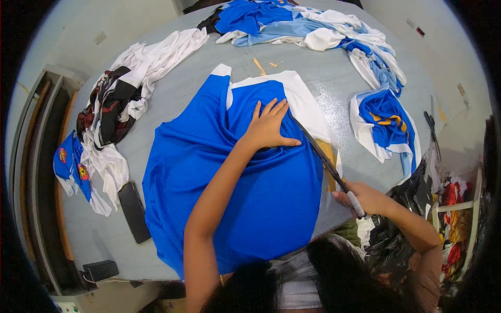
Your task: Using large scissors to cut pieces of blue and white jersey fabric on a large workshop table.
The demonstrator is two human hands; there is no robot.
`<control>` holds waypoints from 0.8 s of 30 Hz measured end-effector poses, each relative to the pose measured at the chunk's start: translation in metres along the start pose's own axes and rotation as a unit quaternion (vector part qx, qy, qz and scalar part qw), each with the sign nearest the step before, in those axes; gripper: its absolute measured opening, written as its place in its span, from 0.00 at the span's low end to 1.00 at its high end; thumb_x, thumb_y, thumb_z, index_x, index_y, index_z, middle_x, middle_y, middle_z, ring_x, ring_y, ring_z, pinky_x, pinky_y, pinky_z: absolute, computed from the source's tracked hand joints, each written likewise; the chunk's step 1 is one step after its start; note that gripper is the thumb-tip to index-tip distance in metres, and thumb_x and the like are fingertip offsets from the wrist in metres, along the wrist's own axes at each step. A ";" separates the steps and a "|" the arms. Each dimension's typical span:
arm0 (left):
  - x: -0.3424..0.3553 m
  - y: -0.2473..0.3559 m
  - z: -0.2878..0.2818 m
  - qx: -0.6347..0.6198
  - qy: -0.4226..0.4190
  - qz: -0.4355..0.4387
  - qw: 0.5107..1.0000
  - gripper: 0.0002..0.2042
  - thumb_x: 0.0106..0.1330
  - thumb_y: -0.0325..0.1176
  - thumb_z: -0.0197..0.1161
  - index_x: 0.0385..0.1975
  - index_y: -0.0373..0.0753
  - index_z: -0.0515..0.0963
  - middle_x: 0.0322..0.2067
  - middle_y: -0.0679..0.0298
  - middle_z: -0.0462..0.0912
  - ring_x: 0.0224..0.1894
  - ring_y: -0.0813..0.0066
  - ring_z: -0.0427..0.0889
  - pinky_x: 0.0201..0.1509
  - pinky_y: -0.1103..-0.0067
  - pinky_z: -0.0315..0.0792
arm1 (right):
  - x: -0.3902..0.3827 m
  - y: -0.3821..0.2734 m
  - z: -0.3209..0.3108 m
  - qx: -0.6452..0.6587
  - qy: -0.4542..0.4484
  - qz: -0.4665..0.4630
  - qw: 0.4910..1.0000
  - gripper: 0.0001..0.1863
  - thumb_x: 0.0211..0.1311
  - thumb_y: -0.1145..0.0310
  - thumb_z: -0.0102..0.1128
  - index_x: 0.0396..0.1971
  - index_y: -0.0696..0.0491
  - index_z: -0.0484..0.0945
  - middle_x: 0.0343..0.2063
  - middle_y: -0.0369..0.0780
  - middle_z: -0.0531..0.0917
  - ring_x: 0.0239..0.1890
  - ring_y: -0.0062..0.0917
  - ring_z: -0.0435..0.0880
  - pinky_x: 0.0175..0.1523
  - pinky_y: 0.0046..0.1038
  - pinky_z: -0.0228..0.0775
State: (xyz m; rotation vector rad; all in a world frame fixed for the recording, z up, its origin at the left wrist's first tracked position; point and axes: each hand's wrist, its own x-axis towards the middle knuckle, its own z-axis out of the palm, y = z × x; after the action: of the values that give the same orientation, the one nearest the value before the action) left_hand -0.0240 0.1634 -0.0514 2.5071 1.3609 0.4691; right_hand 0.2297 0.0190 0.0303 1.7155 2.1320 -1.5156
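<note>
A large piece of blue fabric with white parts lies wrinkled on the grey table. My left hand presses flat on its upper part, fingers spread, and creases gather around the palm. At the right edge of the cloth, my right hand grips long dark fabric shears by a handle wrapped in something whitish. Their blades point away from me and to the left, along the border between the blue cloth and a white piece. The tips end close to my left fingers.
White, black and dark red garments lie along the left side, near a black phone. Blue and white pieces curve along the far and right edges. A second pair of dark scissors rests at right, above black plastic bags.
</note>
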 end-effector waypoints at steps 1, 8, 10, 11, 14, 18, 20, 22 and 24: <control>0.000 0.000 0.000 0.000 0.001 0.001 1.000 0.53 0.39 0.66 0.63 0.62 0.34 0.55 0.64 0.56 0.54 0.68 0.61 0.47 0.68 0.57 0.35 | 0.000 0.000 0.000 -0.001 0.001 0.000 1.000 0.24 0.63 0.49 0.46 0.27 0.58 0.68 0.11 0.35 0.71 0.12 0.21 0.73 0.19 0.24 0.65; 0.002 -0.004 0.005 -0.007 0.011 -0.009 1.000 0.56 0.36 0.69 0.61 0.60 0.30 0.56 0.64 0.54 0.53 0.68 0.60 0.46 0.67 0.54 0.33 | 0.000 -0.004 0.008 0.023 -0.013 0.047 0.999 0.24 0.63 0.49 0.46 0.34 0.59 0.67 0.14 0.41 0.72 0.18 0.29 0.75 0.27 0.30 0.64; 0.002 -0.002 0.005 -0.003 0.009 -0.011 1.000 0.57 0.35 0.70 0.61 0.60 0.29 0.56 0.64 0.54 0.52 0.68 0.61 0.45 0.67 0.54 0.32 | -0.001 -0.004 0.011 0.063 0.006 0.038 0.997 0.22 0.63 0.50 0.47 0.24 0.56 0.68 0.08 0.35 0.70 0.11 0.21 0.72 0.18 0.24 0.63; 0.002 -0.001 0.005 0.007 0.006 -0.014 1.000 0.56 0.37 0.69 0.61 0.61 0.30 0.55 0.64 0.54 0.52 0.68 0.61 0.45 0.67 0.55 0.32 | 0.000 -0.001 0.012 0.044 0.015 0.017 0.999 0.22 0.63 0.50 0.48 0.24 0.56 0.68 0.08 0.35 0.70 0.11 0.21 0.72 0.18 0.24 0.63; 0.001 0.001 0.004 0.017 0.002 -0.021 1.000 0.56 0.38 0.68 0.62 0.61 0.30 0.53 0.64 0.54 0.52 0.68 0.61 0.45 0.67 0.55 0.32 | -0.002 -0.010 0.012 0.060 0.000 0.044 0.997 0.21 0.63 0.52 0.48 0.28 0.59 0.68 0.09 0.37 0.71 0.13 0.25 0.74 0.20 0.26 0.65; 0.000 -0.003 0.007 0.001 0.006 -0.024 1.000 0.58 0.35 0.71 0.60 0.61 0.29 0.54 0.64 0.52 0.50 0.68 0.60 0.43 0.67 0.54 0.30 | 0.001 -0.004 0.017 0.066 -0.009 0.083 0.994 0.23 0.63 0.53 0.48 0.23 0.61 0.71 0.09 0.39 0.72 0.12 0.27 0.75 0.23 0.28 0.68; 0.002 -0.001 0.008 -0.001 0.015 -0.015 1.000 0.57 0.37 0.70 0.60 0.60 0.29 0.55 0.64 0.52 0.51 0.68 0.60 0.44 0.67 0.54 0.31 | 0.004 0.007 0.021 0.016 0.009 0.051 0.999 0.24 0.63 0.52 0.47 0.20 0.60 0.72 0.10 0.40 0.73 0.12 0.26 0.75 0.23 0.28 0.68; 0.002 -0.002 0.008 -0.001 0.023 -0.010 1.000 0.56 0.38 0.70 0.60 0.60 0.28 0.56 0.64 0.53 0.52 0.68 0.60 0.45 0.67 0.54 0.31 | 0.003 0.007 0.021 -0.035 0.023 0.017 0.999 0.26 0.63 0.51 0.47 0.17 0.60 0.72 0.10 0.41 0.75 0.12 0.25 0.75 0.22 0.28 0.68; 0.003 -0.011 0.002 -0.077 0.009 -0.034 0.996 0.49 0.41 0.67 0.61 0.59 0.34 0.61 0.63 0.55 0.56 0.67 0.59 0.48 0.67 0.56 0.34 | 0.004 -0.003 0.019 0.057 -0.047 0.063 0.995 0.28 0.63 0.49 0.46 0.15 0.59 0.73 0.11 0.41 0.76 0.13 0.25 0.76 0.22 0.27 0.67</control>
State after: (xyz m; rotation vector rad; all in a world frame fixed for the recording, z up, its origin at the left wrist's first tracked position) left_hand -0.0299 0.1713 -0.0572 2.3314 1.3560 0.5619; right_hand 0.2163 0.0093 0.0202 1.7366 1.8902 -1.6758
